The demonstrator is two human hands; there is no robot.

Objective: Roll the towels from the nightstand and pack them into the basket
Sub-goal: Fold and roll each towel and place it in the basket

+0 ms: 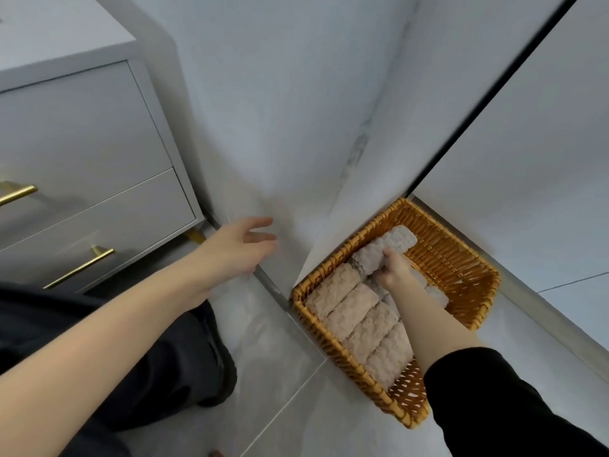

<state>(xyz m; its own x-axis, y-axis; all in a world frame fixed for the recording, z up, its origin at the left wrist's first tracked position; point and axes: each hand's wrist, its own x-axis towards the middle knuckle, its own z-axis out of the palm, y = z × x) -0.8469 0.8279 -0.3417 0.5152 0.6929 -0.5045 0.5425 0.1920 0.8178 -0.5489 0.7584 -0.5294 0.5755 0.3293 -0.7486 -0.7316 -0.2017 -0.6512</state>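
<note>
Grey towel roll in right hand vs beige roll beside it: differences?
Colour: the grey rolled terry towel is grey, the beige rolled terry towel pinkish beige. State: the right hand grips the grey one; the beige one lies untouched. Both are rolled, inside the orange woven wicker basket.

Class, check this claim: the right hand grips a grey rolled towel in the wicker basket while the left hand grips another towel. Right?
No. The head view shows the left hand open, holding nothing; the right hand does grip the grey rolled towel in the wicker basket.
</note>
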